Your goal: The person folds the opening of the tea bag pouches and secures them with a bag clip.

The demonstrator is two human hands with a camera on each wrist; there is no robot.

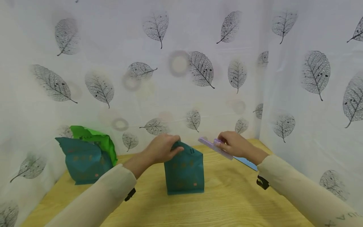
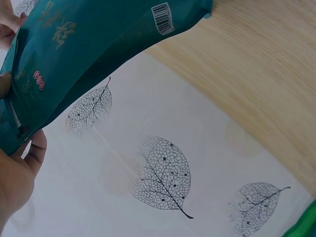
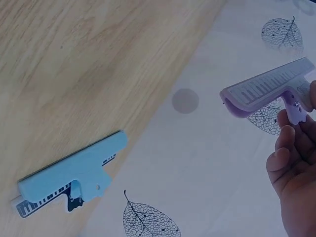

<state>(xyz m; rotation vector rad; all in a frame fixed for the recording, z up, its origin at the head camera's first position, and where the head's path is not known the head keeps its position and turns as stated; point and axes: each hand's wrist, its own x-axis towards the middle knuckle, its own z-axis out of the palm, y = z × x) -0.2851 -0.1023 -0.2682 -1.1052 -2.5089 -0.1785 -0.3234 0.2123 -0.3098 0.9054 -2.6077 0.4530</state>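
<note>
A teal bag [image 1: 185, 176] stands upright on the table, its upper corner pinched between the thumb and fingers of my left hand [image 1: 163, 148]. The left wrist view shows the same bag [image 2: 98, 44] from the side, with a barcode, and my left hand [image 2: 17, 180] at its top edge. To the right of the bag, my right hand [image 1: 233, 143] holds a lilac sealing clip [image 1: 211, 146] by its handle, above the table and apart from the bag. Up close in the right wrist view, the clip [image 3: 266, 89] carries a striped pattern; fingers of my right hand [image 3: 301, 163] curl at its handle.
A light blue clip [image 3: 69, 168] lies on the wooden table [image 1: 227, 201], partly behind my right wrist in the head view. At the left stand another teal bag [image 1: 85, 162] and a bright green bag [image 1: 109, 143] behind it. White leaf-printed sheeting [image 1: 175, 104] encloses the table.
</note>
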